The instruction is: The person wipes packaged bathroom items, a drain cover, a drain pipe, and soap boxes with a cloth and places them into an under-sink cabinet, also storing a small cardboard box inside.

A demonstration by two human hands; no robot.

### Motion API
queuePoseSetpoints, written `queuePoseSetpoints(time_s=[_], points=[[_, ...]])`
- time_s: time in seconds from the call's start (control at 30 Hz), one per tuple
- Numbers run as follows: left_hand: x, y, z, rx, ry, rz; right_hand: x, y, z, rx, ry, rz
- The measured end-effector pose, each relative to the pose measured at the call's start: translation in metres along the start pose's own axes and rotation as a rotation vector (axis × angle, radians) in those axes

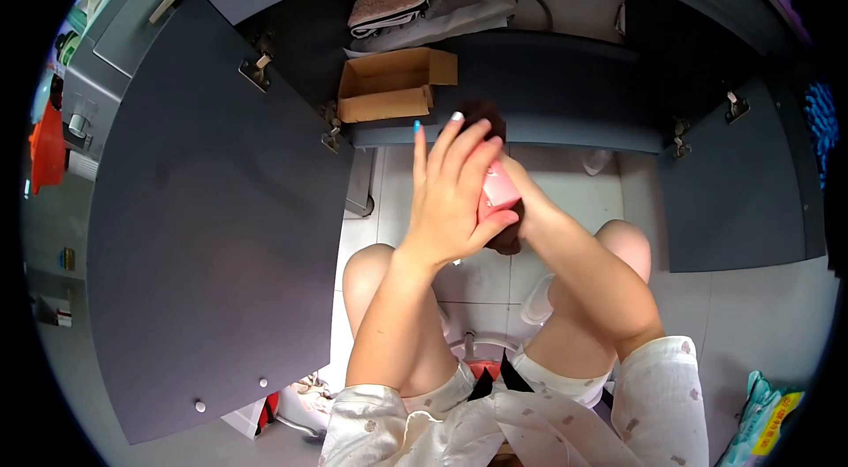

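My left hand (448, 197) is in front of the open cabinet, its thumb and forefinger around a small pink box (501, 189). Its other fingers stretch out past the box, with painted nails. Behind the box, my right hand (519, 180) is mostly hidden. A dark brown cloth (505, 242) shows above and below the box, pressed between it and my right hand. My right fingers are covered, but the cloth appears to be held in them.
An open cardboard box (386, 105) stands on the dark cabinet shelf (548, 87). Folded textiles (389, 0) and plastic lie farther back. Cabinet doors swing out at the left (221, 228) and right (733, 184). A teal and yellow packet (767, 418) lies on the tiled floor.
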State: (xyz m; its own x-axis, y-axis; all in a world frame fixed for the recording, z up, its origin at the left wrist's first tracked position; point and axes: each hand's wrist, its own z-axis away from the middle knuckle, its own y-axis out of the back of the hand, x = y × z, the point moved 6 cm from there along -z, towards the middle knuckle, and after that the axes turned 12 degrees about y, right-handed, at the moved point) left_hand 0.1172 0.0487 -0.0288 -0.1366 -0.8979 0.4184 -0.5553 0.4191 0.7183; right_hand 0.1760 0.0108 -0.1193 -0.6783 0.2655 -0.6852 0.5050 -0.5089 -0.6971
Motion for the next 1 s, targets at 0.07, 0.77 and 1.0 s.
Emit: queuePoseSetpoints(time_s=[0.07, 0.77, 1.0], points=[[0.0, -0.001, -0.002, -0.077, -0.046, 0.079, 0.0, 0.005, 0.002, 0.074, 0.035, -0.078], [-0.074, -0.011, 0.024, -0.056, 0.966, 0.83, -0.027, 0.004, 0.002, 0.227, 0.642, 0.514], [-0.068, -0.021, 0.025, -0.067, 0.873, 0.91, -0.044, -0.007, 0.011, 0.25, 0.888, 0.936]])
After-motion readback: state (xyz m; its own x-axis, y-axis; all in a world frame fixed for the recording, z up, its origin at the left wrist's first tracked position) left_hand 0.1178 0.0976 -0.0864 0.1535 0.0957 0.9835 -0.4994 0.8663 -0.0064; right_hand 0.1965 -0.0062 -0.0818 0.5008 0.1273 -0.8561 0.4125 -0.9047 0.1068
